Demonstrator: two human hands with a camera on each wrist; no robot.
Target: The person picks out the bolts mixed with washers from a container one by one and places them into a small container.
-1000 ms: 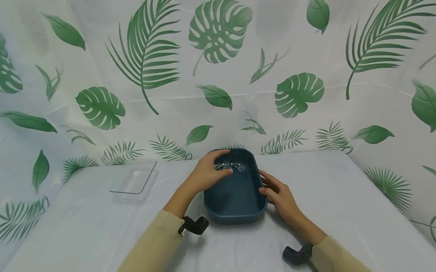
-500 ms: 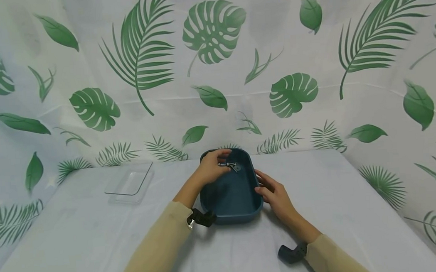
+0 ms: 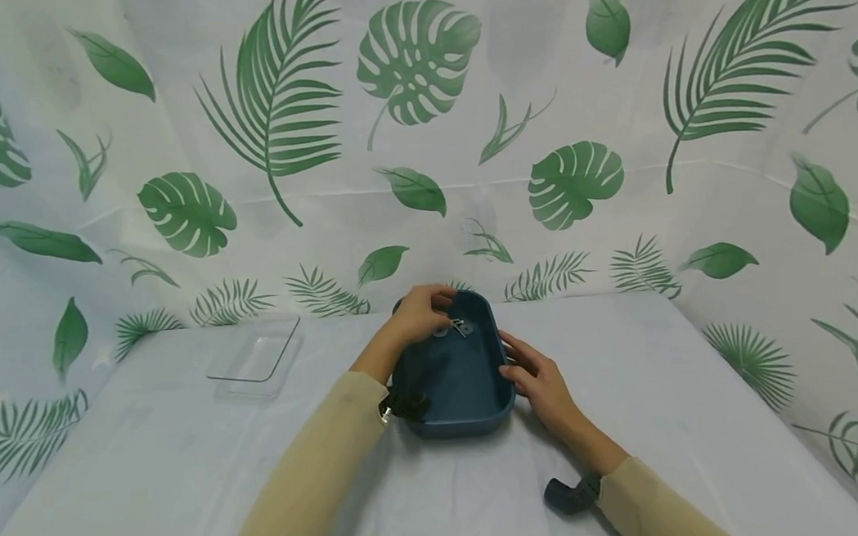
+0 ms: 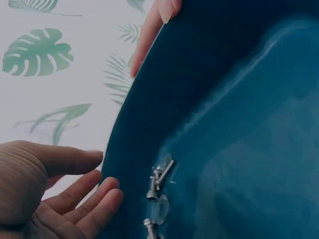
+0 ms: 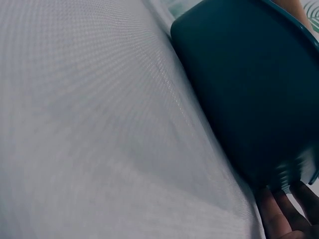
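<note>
A deep blue plastic bin [image 3: 454,389] stands upright on the cloth. At its far end lie several metal bolts [image 4: 152,189] and flat washers [image 4: 161,209]. My left hand [image 3: 420,314] is over the bin's far left corner. In the left wrist view its thumb and bent fingers stand apart beside the bolts, with nothing between them. My right hand [image 3: 543,384] holds the bin's right side, the thumb at the rim and the fingers along the outer wall. Those fingers [image 5: 274,214] also show against the wall in the right wrist view.
A clear glass dish [image 3: 258,360] sits to the left on the white cloth-covered table [image 3: 146,457]. Behind the table hangs a white curtain [image 3: 469,192] printed with green leaves. A dark wrist camera [image 3: 572,497] is strapped on the right wrist.
My left hand has moved farther into the bin's far end, and its fingers have drawn in. The right hand keeps its place at the bin's side. The view has shifted slightly.
</note>
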